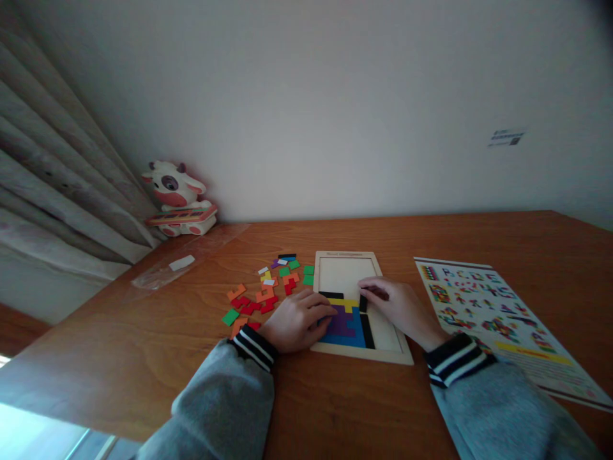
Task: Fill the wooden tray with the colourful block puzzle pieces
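A wooden puzzle board point(345, 271) with a light frame lies on the table, its lower left part filled with flat pieces. Among these are a purple piece point(343, 324), a blue piece point(354, 342), a yellow piece point(352, 305) and a black strip point(331, 295). My left hand point(299, 319) rests over the board's left edge, fingers stretched onto the purple and blue pieces. With thumb and forefinger, my right hand point(390, 303) pinches a short black puzzle piece point(363, 302) upright against the yellow one. Another black strip point(367, 331) lies just below it.
Loose coloured pieces point(264, 294) are scattered left of the board. A printed pattern sheet point(479, 294) lies to the right. At the back left stand a cow toy point(179, 198) with a keyboard and a clear plastic bag point(158, 275). A curtain point(62, 185) hangs beside them.
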Demonstrator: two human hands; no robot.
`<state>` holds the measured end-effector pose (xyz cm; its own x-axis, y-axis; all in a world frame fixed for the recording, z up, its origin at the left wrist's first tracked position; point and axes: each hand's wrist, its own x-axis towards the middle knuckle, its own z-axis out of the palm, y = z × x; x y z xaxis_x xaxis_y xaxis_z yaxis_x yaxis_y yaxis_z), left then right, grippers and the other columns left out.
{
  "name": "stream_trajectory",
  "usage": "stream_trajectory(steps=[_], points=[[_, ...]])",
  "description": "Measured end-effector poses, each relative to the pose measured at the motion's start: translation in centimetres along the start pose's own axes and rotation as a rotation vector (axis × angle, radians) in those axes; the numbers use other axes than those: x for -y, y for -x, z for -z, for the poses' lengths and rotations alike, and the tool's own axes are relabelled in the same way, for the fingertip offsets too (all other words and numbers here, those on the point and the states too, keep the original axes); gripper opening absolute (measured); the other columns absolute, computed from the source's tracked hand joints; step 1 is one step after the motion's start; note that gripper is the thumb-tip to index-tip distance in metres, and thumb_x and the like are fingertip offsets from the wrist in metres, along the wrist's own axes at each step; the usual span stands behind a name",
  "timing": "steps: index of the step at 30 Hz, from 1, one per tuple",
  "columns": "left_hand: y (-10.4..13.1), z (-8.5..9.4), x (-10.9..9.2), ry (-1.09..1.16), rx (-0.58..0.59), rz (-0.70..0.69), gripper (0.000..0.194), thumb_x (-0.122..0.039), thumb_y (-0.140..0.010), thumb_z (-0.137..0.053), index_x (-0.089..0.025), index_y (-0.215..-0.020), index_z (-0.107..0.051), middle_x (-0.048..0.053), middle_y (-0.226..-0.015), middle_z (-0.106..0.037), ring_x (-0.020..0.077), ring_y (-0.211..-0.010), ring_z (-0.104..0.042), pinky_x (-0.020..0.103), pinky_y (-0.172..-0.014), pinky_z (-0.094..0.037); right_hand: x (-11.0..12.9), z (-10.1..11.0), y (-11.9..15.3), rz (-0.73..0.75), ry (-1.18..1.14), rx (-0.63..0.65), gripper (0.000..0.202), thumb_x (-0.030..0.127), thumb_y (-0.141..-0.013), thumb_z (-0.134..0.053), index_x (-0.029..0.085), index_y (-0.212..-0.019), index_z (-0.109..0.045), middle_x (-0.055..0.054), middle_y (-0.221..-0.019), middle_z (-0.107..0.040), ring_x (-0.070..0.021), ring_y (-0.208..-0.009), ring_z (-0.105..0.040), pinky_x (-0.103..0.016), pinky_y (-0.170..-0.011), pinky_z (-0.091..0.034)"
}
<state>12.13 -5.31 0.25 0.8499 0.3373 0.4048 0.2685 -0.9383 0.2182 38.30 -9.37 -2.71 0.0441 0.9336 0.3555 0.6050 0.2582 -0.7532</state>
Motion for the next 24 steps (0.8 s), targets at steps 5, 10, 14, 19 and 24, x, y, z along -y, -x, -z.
stream_trajectory(steps=[5,10,14,19,24], points=[[0.18,-0.24,0.19,0.008,0.023,0.008,0.021,-0.023,-0.095,-0.051,-0.019,-0.108,-0.067,0.007,-0.107,-0.068,0.0185,-0.097,-0.062,0.033,-0.090,-0.051,-0.13,-0.23,0.22,0.057,0.060,0.019,0.017,0.035,-0.089,-0.061,0.025,-0.100,-0.070,-0.007,-0.098,-0.074,-0.0242,-0.087,-0.071,-0.042,-0.081,-0.058],[0.24,-0.26,0.18,0.015,0.030,0.016,0.021,-0.022,-0.095,-0.052,-0.020,-0.109,-0.067,0.007,-0.108,-0.067,0.0183,-0.099,-0.062,0.032,-0.089,-0.051,-0.26,-0.60,0.31,0.127,0.146,0.038,0.017,0.035,-0.090,-0.062,0.024,-0.102,-0.068,-0.008,-0.103,-0.071,-0.0255,-0.096,-0.067,-0.045,-0.088,-0.054],[0.14,-0.05,0.08,0.014,0.026,0.011,0.021,-0.022,-0.096,-0.051,-0.020,-0.108,-0.067,0.007,-0.106,-0.067,0.0185,-0.098,-0.062,0.032,-0.089,-0.052,0.35,-0.38,0.38,0.140,0.173,0.059,0.019,0.037,-0.093,-0.056,0.024,-0.103,-0.067,-0.009,-0.103,-0.068,-0.0256,-0.098,-0.065,-0.045,-0.090,-0.053],[0.04,-0.01,0.27,0.000,-0.002,0.028,0.021,-0.021,-0.095,-0.051,-0.019,-0.109,-0.067,0.008,-0.109,-0.067,0.0206,-0.101,-0.061,0.035,-0.090,-0.051,0.30,-0.29,0.47,0.184,0.184,0.080,0.021,0.031,-0.097,-0.048,0.025,-0.106,-0.066,-0.008,-0.104,-0.067,-0.0246,-0.099,-0.064,-0.044,-0.091,-0.051],[0.08,-0.39,0.69,-0.021,-0.062,0.130,0.023,-0.022,-0.097,-0.049,-0.019,-0.113,-0.065,0.008,-0.114,-0.067,0.0219,-0.105,-0.061,0.039,-0.095,-0.051,-0.02,-0.38,0.54,0.201,0.231,0.049,0.023,0.027,-0.099,-0.045,0.022,-0.108,-0.064,-0.009,-0.105,-0.067,-0.0241,-0.100,-0.063,-0.044,-0.091,-0.050]])
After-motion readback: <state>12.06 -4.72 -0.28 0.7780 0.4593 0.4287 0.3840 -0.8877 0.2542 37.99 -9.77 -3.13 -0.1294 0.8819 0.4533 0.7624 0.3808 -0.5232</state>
